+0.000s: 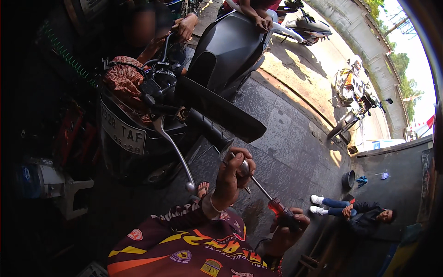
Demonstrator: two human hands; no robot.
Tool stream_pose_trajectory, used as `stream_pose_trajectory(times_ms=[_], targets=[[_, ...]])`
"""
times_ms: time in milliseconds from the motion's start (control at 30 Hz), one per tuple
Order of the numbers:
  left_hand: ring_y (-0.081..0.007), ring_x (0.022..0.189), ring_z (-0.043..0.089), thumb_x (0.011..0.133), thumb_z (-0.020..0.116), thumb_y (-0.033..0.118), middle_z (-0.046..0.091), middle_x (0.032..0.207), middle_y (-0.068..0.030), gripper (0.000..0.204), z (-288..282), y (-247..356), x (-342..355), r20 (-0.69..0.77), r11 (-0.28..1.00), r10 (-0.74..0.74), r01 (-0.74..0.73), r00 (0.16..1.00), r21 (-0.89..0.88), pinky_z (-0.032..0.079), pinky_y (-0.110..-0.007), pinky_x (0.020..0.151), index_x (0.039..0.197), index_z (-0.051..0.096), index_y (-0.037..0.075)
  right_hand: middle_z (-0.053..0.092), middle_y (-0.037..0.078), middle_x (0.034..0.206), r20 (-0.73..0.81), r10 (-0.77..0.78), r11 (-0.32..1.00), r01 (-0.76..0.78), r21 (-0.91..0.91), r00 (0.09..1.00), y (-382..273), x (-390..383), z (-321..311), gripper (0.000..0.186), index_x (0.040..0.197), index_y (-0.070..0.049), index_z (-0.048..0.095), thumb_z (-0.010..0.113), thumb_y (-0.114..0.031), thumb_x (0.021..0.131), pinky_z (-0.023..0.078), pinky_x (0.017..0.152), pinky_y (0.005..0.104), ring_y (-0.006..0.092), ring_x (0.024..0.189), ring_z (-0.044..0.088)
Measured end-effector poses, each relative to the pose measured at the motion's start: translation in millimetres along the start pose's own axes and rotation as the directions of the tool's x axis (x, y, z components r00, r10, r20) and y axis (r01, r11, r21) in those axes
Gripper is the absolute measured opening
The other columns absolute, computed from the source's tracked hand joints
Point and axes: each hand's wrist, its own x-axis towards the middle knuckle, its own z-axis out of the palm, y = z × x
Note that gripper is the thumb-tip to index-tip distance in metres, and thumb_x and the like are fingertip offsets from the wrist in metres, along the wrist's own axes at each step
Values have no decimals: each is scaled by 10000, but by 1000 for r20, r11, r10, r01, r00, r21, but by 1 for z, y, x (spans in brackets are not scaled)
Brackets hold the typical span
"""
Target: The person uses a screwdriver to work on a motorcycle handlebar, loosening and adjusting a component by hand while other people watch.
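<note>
My right hand is closed around the red and black handle of a screwdriver. The screwdriver's shaft runs up and left to a small silver, rounded metal part, which my left hand pinches between thumb and fingers. Where the tip meets that part is hidden by my fingers. Just above my left hand is the end of a black rubber handlebar grip on a motorcycle. A silver lever with a ball end hangs left of my left hand.
A dark mirror-like panel juts over the grip. Patterned cloth covers the motorcycle's front, above its plate. Another person's hand holds the far handlebar side; someone leans on the seat. A seated person is at right.
</note>
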Motion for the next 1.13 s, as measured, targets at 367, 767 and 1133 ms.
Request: stream_pose_trajectory(times_ms=[367, 767, 1133], targets=[[-48, 372, 254, 1013, 313, 403, 590, 808, -88, 387, -38, -21, -19, 78, 842, -396, 396, 915, -366, 218, -198, 343, 1028, 571, 114, 472, 45, 812, -221, 369, 851, -232, 470, 903, 23, 3, -38, 143, 937, -92, 481, 526, -225, 912, 446, 539, 278, 159, 663, 509], [-19, 499, 385, 986, 347, 365, 566, 689, -40, 370, -7, -23, -29, 19, 876, -68, 51, 997, 481, 256, -173, 432, 930, 560, 68, 453, 19, 622, 179, 540, 771, -569, 286, 822, 39, 41, -18, 144, 986, 14, 481, 530, -58, 870, 382, 463, 227, 88, 502, 438], [-90, 694, 517, 1000, 358, 365, 567, 749, -42, 401, 20, -101, 84, -49, 701, -217, 190, 975, 688, 413, -221, 630, 979, 583, 33, 573, 22, 707, 486, 563, 775, -631, -32, 668, 107, 199, -61, 245, 1092, 2, 575, 582, -68, 858, 388, 493, 182, 57, 591, 530]])
